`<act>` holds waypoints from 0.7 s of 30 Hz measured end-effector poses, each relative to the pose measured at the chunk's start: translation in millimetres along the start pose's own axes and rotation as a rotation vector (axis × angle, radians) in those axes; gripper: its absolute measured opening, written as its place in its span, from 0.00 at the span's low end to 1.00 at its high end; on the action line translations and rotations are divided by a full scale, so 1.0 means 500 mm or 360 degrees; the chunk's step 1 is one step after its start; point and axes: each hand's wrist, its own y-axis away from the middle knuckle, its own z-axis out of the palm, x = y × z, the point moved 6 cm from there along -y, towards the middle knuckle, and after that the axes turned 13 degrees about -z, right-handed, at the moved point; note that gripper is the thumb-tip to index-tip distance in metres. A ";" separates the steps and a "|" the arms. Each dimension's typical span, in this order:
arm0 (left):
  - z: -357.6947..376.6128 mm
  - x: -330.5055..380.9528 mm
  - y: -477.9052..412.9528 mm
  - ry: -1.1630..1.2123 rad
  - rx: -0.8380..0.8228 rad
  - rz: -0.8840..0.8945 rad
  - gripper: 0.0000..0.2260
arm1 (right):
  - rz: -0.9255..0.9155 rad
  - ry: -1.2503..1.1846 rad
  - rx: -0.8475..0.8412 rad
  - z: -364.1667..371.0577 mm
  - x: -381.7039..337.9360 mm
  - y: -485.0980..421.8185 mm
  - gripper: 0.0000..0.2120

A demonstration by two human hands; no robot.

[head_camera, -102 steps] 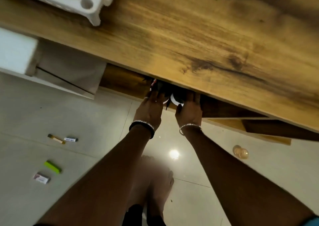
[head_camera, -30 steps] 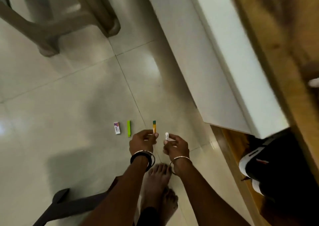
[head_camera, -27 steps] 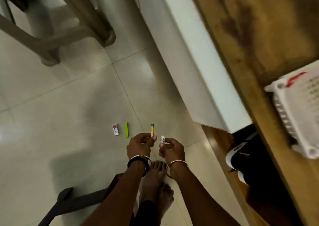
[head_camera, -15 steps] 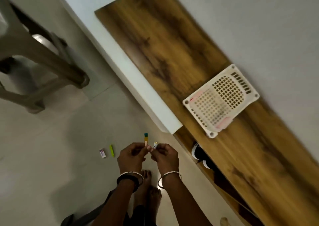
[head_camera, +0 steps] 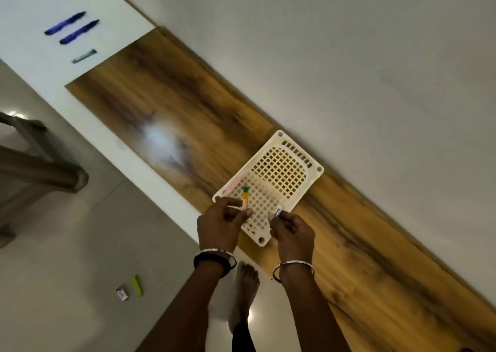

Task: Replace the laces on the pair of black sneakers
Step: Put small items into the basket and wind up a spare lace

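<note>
The wooden tabletop (head_camera: 166,104) ran slantwise across your view, and the sneakers were nowhere in this view, so you could not tell which way they lay from your hands. A white tray (head_camera: 251,165) lay across the tabletop, reaching from the wall edge almost to the front edge.

Your left hand (head_camera: 220,226) and right hand (head_camera: 294,231) were both raised over the tray's near end, close together but apart. The left fingers (head_camera: 230,204) and thumb pinched an orange stick (head_camera: 245,197). Its long axis pointed away from you, green tip outermost, over the tray's front corner. The right hand pinched a smaller white tag (head_camera: 277,211), which poked out over the tray's near rim.

So the tray sat just beyond both sets of fingertips, and neither hand was clearly nearer. If the two bits were meant for it, you probably needed only a short reach forward. Neither bit looked like a lace, and I judge the relacing not yet begun.
</note>
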 end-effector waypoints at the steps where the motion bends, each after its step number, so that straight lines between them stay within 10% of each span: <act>1: 0.024 0.032 -0.022 -0.0077 0.0004 0.0040 0.09 | -0.0002 0.0003 0.0021 -0.006 -0.004 -0.034 0.08; 12: 0.234 0.215 -0.229 -0.1244 0.0170 0.0265 0.09 | 0.0204 0.0082 0.0021 0.043 -0.016 -0.316 0.09; 21: 0.269 0.195 -0.289 -0.1423 0.0356 0.0270 0.05 | 0.0257 0.0313 -0.0100 0.116 0.010 -0.388 0.12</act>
